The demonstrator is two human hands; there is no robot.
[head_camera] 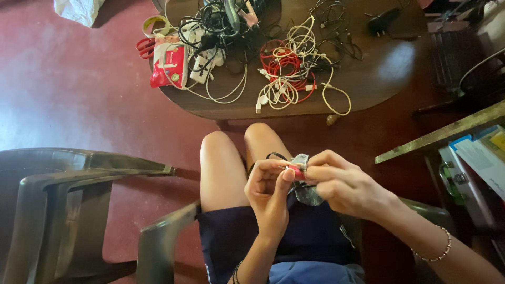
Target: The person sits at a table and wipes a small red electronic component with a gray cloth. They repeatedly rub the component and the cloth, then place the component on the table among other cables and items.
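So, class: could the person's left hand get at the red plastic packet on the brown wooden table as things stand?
Probably not right away: the left hand is busy pinching a small red piece over the lap, and the red plastic packet lies under white cables across the table.

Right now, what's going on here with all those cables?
A person sits in a plastic chair, both hands over their lap. The left hand pinches a small red connector on a thin black cable, while the right hand presses a grey cloth against it. Ahead, a dark wooden table holds a tangle of white, red and black cables, a red packet and red-handled scissors.
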